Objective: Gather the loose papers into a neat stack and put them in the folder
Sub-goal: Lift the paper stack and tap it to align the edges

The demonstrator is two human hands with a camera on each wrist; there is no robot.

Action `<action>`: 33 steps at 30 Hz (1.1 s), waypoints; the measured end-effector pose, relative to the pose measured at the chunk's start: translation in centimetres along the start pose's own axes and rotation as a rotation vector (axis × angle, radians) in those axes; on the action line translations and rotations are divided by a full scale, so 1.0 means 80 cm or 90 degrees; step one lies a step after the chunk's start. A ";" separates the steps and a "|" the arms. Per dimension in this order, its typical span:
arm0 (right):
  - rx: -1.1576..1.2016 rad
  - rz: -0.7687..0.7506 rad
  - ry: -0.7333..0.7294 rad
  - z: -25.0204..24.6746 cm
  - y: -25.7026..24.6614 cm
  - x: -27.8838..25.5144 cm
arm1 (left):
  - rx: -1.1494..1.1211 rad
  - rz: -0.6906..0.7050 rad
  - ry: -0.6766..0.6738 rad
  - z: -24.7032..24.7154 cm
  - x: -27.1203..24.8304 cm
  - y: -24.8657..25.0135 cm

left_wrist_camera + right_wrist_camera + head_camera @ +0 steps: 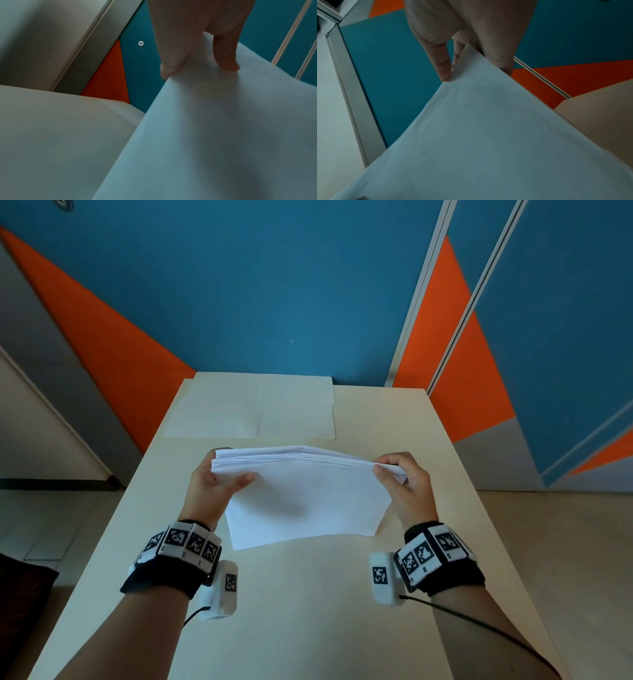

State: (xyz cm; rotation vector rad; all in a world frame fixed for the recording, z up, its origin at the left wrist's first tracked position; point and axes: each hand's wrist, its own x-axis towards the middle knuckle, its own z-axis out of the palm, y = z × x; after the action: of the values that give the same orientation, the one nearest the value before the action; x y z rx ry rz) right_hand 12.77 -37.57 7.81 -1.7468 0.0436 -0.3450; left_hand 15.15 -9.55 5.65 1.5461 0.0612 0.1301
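The papers (301,491) stand as a white stack on their lower edge on the table (308,611), tilted so the top edge leans away from the person and the broad face looks up at the head camera. The sheets' top edges show as thin lines, nearly flush, bowing up a little in the middle between the two hands. The left hand (212,484) grips the upper left corner: its thumb (245,480) lies across the near face of the stack, and the other fingers wrap behind the corner, mostly hidden by the paper. In the left wrist view the papers (214,135) fill the lower right, with one fingertip (228,65) pressing on the sheet and the rest of the left hand (192,33) curled along its edge. The right hand (404,477) pinches the upper right corner, thumb on the near face and curled fingers over the top edge. In the right wrist view the corner of the papers (488,128) sits between the fingers (443,65) of the right hand (471,27), which close on it from both sides. Beyond the stack, at the far end of the table, the folder (253,409) lies flat and shut, apart from the papers. Both wrists wear black bands with marker blocks (185,542). Behind the table rises a blue and orange wall (274,285).
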 end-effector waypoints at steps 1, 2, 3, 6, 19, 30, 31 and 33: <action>-0.003 0.003 -0.004 -0.001 0.000 0.000 | -0.005 0.000 -0.003 0.000 0.001 0.000; 0.005 0.012 -0.005 -0.002 0.000 0.000 | -0.009 -0.001 -0.005 0.000 0.001 -0.001; 0.017 0.021 -0.003 -0.002 0.000 -0.001 | -0.014 -0.002 -0.008 -0.001 0.002 -0.001; 0.042 0.035 0.024 -0.001 -0.002 -0.002 | -0.035 -0.008 -0.028 -0.003 0.003 -0.004; 0.080 0.014 0.134 0.014 0.000 0.007 | -0.028 -0.022 0.001 0.002 0.006 -0.004; 0.050 0.122 -0.166 -0.037 0.015 0.000 | -0.211 -0.026 0.120 -0.017 0.018 0.014; 0.072 0.135 -0.153 -0.038 0.017 -0.001 | -0.219 -0.031 0.117 -0.019 0.019 0.015; 0.200 0.160 -0.096 -0.033 0.019 -0.003 | -0.239 -0.046 0.105 -0.019 0.018 0.015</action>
State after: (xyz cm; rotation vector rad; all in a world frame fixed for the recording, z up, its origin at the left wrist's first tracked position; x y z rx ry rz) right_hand 12.13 -40.38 6.75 -1.4316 0.0943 -0.0309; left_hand 16.36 -7.81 6.84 1.1551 0.2113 0.2005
